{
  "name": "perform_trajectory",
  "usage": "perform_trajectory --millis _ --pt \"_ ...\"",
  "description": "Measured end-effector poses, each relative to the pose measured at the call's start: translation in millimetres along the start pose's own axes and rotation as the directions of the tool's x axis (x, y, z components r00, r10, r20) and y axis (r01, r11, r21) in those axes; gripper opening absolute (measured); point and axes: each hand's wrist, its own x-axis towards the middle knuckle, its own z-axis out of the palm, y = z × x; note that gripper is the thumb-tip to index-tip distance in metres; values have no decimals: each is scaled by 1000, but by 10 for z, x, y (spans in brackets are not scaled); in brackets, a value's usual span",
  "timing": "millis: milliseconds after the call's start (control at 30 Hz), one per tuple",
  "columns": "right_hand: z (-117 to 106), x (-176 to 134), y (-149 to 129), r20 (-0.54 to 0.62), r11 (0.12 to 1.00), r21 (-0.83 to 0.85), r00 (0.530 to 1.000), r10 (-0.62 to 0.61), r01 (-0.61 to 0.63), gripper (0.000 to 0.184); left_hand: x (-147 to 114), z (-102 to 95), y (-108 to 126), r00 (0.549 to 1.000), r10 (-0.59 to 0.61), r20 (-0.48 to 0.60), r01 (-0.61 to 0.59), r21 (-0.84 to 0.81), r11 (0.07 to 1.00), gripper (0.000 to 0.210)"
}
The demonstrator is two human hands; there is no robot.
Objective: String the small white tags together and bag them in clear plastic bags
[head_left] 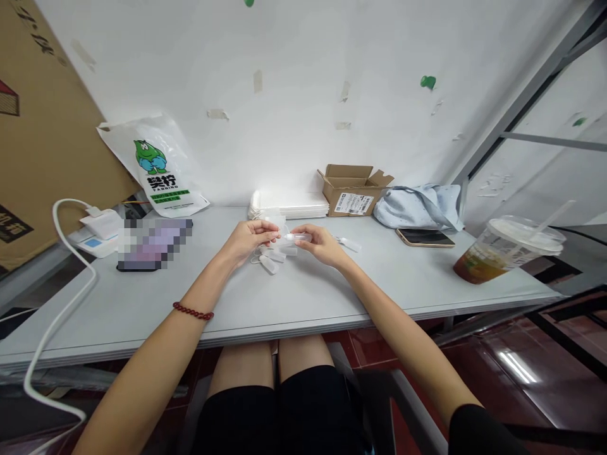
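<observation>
White and translucent, a slim tube (300, 237) sits pinched in the right hand (323, 245) above the table (403, 281), the left hand (245, 240) at its nine o'clock, fingertips together, contents unclear, pale tags (269, 264) at eight o'clock.

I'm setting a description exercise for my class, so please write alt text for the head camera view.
A person's right hand holds a small translucent piece above a grey table, beside the left hand, whose fingertips are pinched together. Small whitish pieces lie nearby; behind stand a white stack and open cardboard box, a drink cup at right.
</observation>
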Motion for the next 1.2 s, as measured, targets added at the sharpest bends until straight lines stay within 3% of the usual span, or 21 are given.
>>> perform_trajectory --millis 300,600,1200 --pt "-10 0 -18 -27 993 118 1000 10 -7 28 -3 -2 14 1000 -5 -9 5 -9 1000 33" --pt "-10 -3 -7 -33 993 118 999 18 -14 30 -14 6 26 1000 -8 -8 8 0 1000 34" --pt "30 -26 -42 -9 997 -67 1000 30 -31 24 -28 31 26 1000 -8 -20 9 59 998 32"
